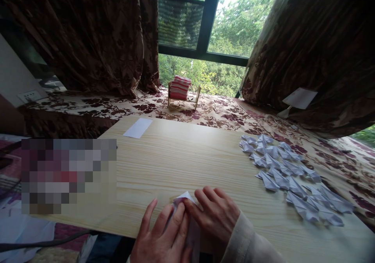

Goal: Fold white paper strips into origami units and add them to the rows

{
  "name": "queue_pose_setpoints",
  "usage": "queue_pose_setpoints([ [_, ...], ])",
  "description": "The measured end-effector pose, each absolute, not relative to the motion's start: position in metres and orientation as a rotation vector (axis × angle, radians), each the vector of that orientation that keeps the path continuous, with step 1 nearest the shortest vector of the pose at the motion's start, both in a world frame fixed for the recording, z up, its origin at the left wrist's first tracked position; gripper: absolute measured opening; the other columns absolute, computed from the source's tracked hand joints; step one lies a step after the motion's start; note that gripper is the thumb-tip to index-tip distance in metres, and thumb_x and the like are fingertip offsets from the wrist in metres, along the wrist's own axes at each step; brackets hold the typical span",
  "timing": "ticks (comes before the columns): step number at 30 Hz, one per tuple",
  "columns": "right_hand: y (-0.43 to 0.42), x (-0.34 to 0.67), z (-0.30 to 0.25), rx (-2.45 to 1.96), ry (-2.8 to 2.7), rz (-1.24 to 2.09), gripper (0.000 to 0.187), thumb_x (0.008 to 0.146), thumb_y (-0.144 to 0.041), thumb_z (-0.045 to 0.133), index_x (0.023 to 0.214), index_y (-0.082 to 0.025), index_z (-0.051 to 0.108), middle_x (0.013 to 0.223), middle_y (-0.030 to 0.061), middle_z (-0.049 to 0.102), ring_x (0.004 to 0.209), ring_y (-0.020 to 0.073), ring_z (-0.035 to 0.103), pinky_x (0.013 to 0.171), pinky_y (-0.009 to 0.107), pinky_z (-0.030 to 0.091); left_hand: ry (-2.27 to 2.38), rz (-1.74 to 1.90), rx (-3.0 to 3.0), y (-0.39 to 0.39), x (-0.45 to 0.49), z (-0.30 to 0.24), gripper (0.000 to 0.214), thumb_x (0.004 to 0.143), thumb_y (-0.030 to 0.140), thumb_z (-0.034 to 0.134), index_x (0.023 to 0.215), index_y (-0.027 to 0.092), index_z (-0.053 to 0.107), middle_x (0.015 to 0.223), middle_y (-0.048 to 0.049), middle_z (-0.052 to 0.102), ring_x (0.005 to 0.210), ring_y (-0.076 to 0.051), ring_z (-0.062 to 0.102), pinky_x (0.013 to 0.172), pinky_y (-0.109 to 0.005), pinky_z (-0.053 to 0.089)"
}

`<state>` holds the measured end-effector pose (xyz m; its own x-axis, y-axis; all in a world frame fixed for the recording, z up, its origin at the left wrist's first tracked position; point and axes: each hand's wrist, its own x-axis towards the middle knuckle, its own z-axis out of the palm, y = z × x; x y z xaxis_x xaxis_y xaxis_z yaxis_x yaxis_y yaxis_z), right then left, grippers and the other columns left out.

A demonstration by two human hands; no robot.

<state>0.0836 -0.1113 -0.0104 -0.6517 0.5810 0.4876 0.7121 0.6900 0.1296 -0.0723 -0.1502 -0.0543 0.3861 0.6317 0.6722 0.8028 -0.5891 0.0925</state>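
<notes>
My left hand (pixel 159 235) and my right hand (pixel 215 214) lie side by side near the front edge of a light wooden board (pixel 181 161). Both press on a small piece of white paper (pixel 184 197), whose pointed corner pokes out between the fingertips. Most of the paper is hidden under the fingers. The left hand's fingers are stretched flat over it; the right hand's fingers curl onto its right side. A beige sleeve (pixel 249 243) covers my right wrist.
Several folded white paper pieces (pixel 288 175) lie in a heap on the board's right side. A blank white slip (pixel 137 127) sits at its far left corner. Behind, a patterned cloth (pixel 222 114) bears a small wooden rack of striped fabric (pixel 179 89). Curtains flank a window.
</notes>
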Motion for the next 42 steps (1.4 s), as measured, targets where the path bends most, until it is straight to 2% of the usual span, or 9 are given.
queue_pose_setpoints([
  [5,-0.115,0.093,0.015,-1.063,-2.435,-0.245,0.02,0.085,-0.018,0.04,0.093,-0.019,0.058,0.069,0.0031,0.057,0.062,0.015,0.048,0.056,0.028,0.029,-1.252,-0.949,-2.413,-0.152,-0.074,-0.055,0.042,0.076,0.045,0.048,0.107,0.019,0.059,0.106,-0.0035,0.064,0.1,-0.021,0.051,0.103,-0.047,0.015],
  [9,-0.111,0.09,0.007,-1.217,-2.29,-0.128,0.017,0.081,-0.031,0.049,0.086,-0.018,0.058,0.07,0.0029,0.058,0.066,0.0159,0.051,0.058,0.026,0.033,-1.262,-0.952,-2.413,-0.152,-0.074,-0.055,0.044,0.074,0.047,0.05,0.107,0.019,0.059,0.106,-0.0029,0.064,0.1,-0.021,0.05,0.104,-0.046,0.013],
  [13,-0.105,0.082,-0.014,-1.303,-2.346,-0.02,0.013,0.075,-0.018,0.052,0.087,-0.019,0.056,0.071,0.0018,0.057,0.066,0.0151,0.052,0.059,0.024,0.035,-1.258,-0.936,-2.4,-0.152,-0.074,-0.057,0.044,0.074,0.049,0.049,0.105,0.019,0.06,0.103,-0.0016,0.065,0.097,-0.02,0.05,0.105,-0.045,0.011],
  [16,-0.103,0.079,-0.02,-1.26,-2.359,-0.074,0.012,0.076,-0.013,0.05,0.085,-0.018,0.055,0.07,0.0018,0.056,0.066,0.0147,0.05,0.058,0.024,0.034,-1.262,-0.913,-2.407,-0.151,-0.074,-0.056,0.044,0.073,0.05,0.049,0.104,0.02,0.06,0.101,-0.0015,0.066,0.096,-0.02,0.05,0.105,-0.045,0.011],
  [18,-0.102,0.079,-0.019,-1.211,-2.397,-0.117,0.008,0.078,-0.012,0.05,0.078,-0.019,0.055,0.069,0.0014,0.055,0.064,0.0148,0.048,0.057,0.025,0.034,-1.275,-0.894,-2.419,-0.151,-0.073,-0.055,0.044,0.073,0.048,0.05,0.104,0.019,0.06,0.102,-0.002,0.065,0.096,-0.021,0.05,0.105,-0.045,0.012],
  [21,-0.1,0.08,-0.015,-1.13,-2.446,-0.121,0.014,0.079,-0.015,0.05,0.067,-0.02,0.054,0.067,0.0007,0.054,0.061,0.0144,0.046,0.054,0.025,0.033,-1.285,-0.872,-2.423,-0.151,-0.073,-0.053,0.042,0.074,0.045,0.05,0.105,0.019,0.06,0.104,-0.0031,0.064,0.097,-0.021,0.049,0.105,-0.045,0.012],
  [24,-0.1,0.085,-0.012,-1.047,-2.419,-0.017,0.01,0.08,-0.016,0.048,0.079,-0.019,0.057,0.072,0.0024,0.056,0.065,0.0148,0.048,0.055,0.025,0.036,-1.265,-0.873,-2.414,-0.152,-0.074,-0.054,0.041,0.074,0.045,0.05,0.105,0.019,0.06,0.105,-0.0032,0.064,0.098,-0.021,0.049,0.105,-0.045,0.01],
  [27,-0.101,0.088,-0.012,-1.017,-2.384,0.024,0.016,0.08,-0.015,0.045,0.089,-0.017,0.059,0.074,0.0045,0.058,0.066,0.0156,0.049,0.056,0.025,0.039,-1.259,-0.888,-2.397,-0.153,-0.074,-0.055,0.04,0.074,0.045,0.052,0.104,0.02,0.061,0.103,-0.0025,0.065,0.097,-0.021,0.05,0.105,-0.046,0.01],
  [42,-0.098,0.087,-0.018,-0.968,-2.43,0.071,0.017,0.081,-0.014,0.046,0.089,-0.018,0.061,0.07,0.0036,0.053,0.062,0.0141,0.045,0.054,0.024,0.038,-1.249,-0.849,-2.382,-0.152,-0.074,-0.053,0.034,0.077,0.035,0.048,0.105,0.02,0.06,0.106,-0.0036,0.063,0.101,-0.021,0.048,0.104,-0.046,0.014],
])
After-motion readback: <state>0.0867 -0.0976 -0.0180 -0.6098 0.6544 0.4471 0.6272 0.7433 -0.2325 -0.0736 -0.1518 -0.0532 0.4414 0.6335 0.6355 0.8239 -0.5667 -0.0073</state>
